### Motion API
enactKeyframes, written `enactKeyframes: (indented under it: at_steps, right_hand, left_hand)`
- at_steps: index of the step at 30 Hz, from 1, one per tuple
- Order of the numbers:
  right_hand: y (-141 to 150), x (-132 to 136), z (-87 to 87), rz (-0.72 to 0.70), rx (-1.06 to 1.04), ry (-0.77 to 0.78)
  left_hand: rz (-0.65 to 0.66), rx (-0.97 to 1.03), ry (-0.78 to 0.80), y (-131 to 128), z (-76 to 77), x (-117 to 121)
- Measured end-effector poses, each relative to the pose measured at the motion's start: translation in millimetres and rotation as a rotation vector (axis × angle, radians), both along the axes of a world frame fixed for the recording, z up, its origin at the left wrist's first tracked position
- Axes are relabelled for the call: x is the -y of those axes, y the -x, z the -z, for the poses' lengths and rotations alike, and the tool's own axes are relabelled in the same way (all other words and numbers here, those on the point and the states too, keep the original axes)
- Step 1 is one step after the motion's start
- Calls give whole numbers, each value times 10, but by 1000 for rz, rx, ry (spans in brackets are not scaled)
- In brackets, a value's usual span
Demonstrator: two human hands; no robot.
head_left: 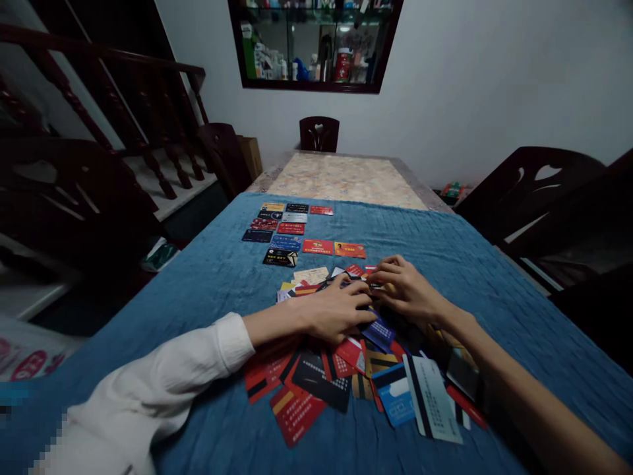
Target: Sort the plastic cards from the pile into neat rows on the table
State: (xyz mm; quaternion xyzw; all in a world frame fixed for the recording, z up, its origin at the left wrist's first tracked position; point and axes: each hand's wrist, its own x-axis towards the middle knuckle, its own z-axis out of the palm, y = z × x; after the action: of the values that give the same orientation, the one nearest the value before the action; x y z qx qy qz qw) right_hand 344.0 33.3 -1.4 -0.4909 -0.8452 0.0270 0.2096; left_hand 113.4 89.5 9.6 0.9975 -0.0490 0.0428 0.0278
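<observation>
A heap of loose plastic cards (pixel 321 366) lies on the blue cloth, in red, black, blue, gold and silver, overlapping at many angles. My left hand (pixel 336 307) rests palm down across the heap, its fingers spread over the cards. Against its fingertips, my right hand (pixel 403 287) reaches in from the right with bent fingers apart, touching cards near the heap's far side. Part of a dark card shows beneath those fingers. A pale silver card (pixel 432 399) and a blue card (pixel 394 394) lie at the near right. Both hands hide the middle of the heap.
Beyond the heap, several cards lie face up in short rows, among them a black card (pixel 280 257) and an orange-yellow card (pixel 350 250). The blue cloth (pixel 208 284) covers the near table. Dark wooden chairs (pixel 548 178) stand around it, with a stair railing at left.
</observation>
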Motion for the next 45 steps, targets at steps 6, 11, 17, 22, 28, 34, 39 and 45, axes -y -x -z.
enactKeyframes:
  at_steps: [6, 11, 17, 22, 28, 34, 39, 45]
  right_hand:
    - [98, 105, -75, -47, 10, 114]
    - [179, 135, -75, -52, 90, 165]
    - [224, 135, -80, -58, 157, 200]
    - [223, 120, -33, -55, 162, 169]
    - [198, 76, 26, -66, 99, 126]
    - [180, 32, 29, -35, 49, 121]
    - [180, -6, 106, 39, -27, 87]
    - [208, -11, 169, 144, -36, 30]
  left_hand:
    - [-138, 37, -32, 133, 19, -37]
    - [-220, 94, -45, 169, 28, -55]
    - [-233, 94, -49, 213, 39, -110]
    - [-237, 84, -30, 232, 8, -169]
    - [-267, 38, 98, 288, -112, -237]
    - [-300, 25, 253, 306, -153, -284]
    - [-358, 88, 287, 275, -70, -332]
    - [-386, 202, 318, 240, 59, -363]
